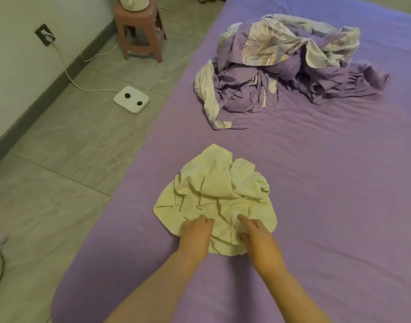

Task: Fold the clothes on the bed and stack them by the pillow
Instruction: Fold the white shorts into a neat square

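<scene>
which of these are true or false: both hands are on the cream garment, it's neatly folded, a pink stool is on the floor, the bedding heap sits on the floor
1. Both hands, left hand and right hand, are on the cream garment. True.
2. The garment is neatly folded. False: it lies crumpled.
3. A pink stool stands on the floor. True.
4. The bedding heap sits on the floor. False: it is on the bed.

A crumpled pale yellow cotton garment [217, 197] lies unfolded near the purple-sheeted bed's [328, 183] left edge, bunched in loose wrinkles.
</scene>
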